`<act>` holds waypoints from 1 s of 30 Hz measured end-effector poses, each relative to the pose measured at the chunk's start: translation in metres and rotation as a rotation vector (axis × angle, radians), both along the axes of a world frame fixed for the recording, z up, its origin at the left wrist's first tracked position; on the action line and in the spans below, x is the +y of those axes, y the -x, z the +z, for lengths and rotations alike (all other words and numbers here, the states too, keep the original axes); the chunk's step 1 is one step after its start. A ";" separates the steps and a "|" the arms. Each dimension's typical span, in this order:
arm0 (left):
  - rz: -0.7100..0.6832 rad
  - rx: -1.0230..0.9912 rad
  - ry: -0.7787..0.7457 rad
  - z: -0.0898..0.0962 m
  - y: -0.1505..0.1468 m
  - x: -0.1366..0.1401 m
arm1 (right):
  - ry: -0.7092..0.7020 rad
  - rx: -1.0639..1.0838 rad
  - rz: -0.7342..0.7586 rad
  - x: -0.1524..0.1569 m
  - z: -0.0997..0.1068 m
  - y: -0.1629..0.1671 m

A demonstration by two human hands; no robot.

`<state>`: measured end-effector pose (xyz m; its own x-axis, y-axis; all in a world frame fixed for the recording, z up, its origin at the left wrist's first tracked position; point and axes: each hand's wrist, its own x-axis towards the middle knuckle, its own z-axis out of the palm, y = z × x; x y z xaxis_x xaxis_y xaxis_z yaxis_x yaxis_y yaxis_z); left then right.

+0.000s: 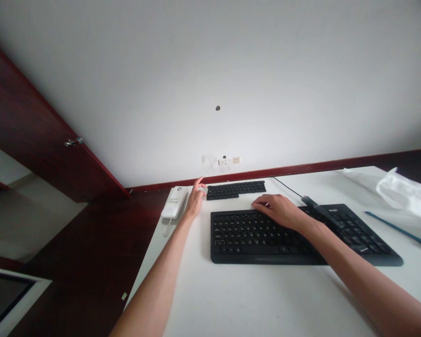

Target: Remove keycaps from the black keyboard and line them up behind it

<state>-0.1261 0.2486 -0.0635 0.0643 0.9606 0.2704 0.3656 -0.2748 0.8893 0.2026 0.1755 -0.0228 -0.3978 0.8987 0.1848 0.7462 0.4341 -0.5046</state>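
Note:
My left hand (195, 199) is at the table's far left, beside the left end of a block of loose black keycaps (235, 189) set in rows. Its index finger points up and its thumb is apart, near the outermost caps. My right hand (279, 208) lies palm down over the upper edge of a large black keyboard (263, 257), its fingers stretched to the left. What lies under those fingertips is hidden. Pale marks show on many of the keyboard's key positions. A black tool or plug with a cable (310, 202) rests across the keyboard's right part.
A white power bank (174, 204) with a short strap lies at the left table edge. To the right are a blue pry stick (395, 226) and a crumpled white bag (403, 192). Behind the white table (238, 299) stands a wall with sockets (228, 161).

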 end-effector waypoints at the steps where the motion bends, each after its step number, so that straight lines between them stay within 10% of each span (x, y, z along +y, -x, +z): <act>1: 0.006 0.002 0.002 0.000 0.000 0.000 | 0.004 0.005 0.003 0.000 0.000 0.000; 30: -0.091 -0.084 0.089 0.000 0.001 0.004 | 0.036 0.066 -0.012 0.003 -0.005 -0.005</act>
